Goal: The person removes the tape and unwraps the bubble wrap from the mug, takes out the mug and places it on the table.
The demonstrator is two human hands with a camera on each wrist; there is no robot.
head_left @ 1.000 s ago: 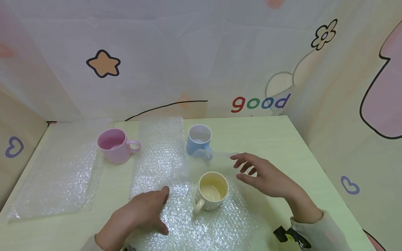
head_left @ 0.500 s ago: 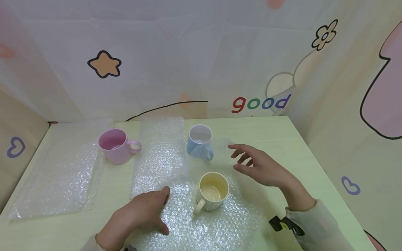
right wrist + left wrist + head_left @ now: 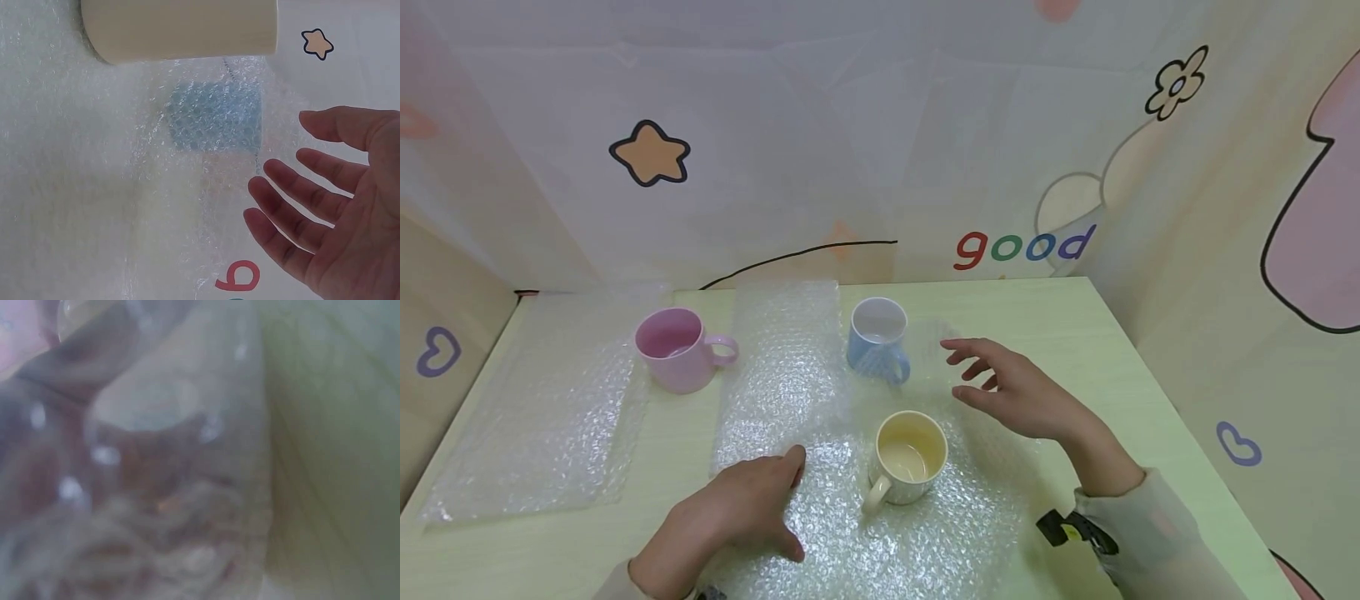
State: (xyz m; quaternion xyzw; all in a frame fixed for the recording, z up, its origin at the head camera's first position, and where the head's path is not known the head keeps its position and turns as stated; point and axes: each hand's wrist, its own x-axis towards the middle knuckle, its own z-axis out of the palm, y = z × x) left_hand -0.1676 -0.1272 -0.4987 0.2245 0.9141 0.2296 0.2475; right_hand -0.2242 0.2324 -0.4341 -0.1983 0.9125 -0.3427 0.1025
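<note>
A cream-yellow mug [image 3: 912, 454] stands upright on a sheet of bubble wrap [image 3: 895, 550], its handle toward the near left. My left hand [image 3: 733, 508] lies at the left part of this sheet, thumb and fingers spread apart; wrap blurs much of the left wrist view. To the right of the mug my right hand [image 3: 1018, 392] hovers with loosely bent fingers, nothing held. Its fingertips are close to the sheet's far edge, which stands up in front of a blue mug [image 3: 867, 350]. Through that wrap the blue mug [image 3: 215, 119] shows in the right wrist view.
A pink mug [image 3: 677, 367] stands at the back left, beside another bubble wrap sheet [image 3: 527, 425]. One more strip of bubble wrap [image 3: 786, 342] lies between the pink and blue mugs. A printed cloth [image 3: 790, 108] rises behind the pale table [image 3: 1037, 317].
My right hand has moved away from me and slightly left. The sheet's far edge has shifted farther back and now overlaps the blue mug's lower part. The left hand and mugs stay put.
</note>
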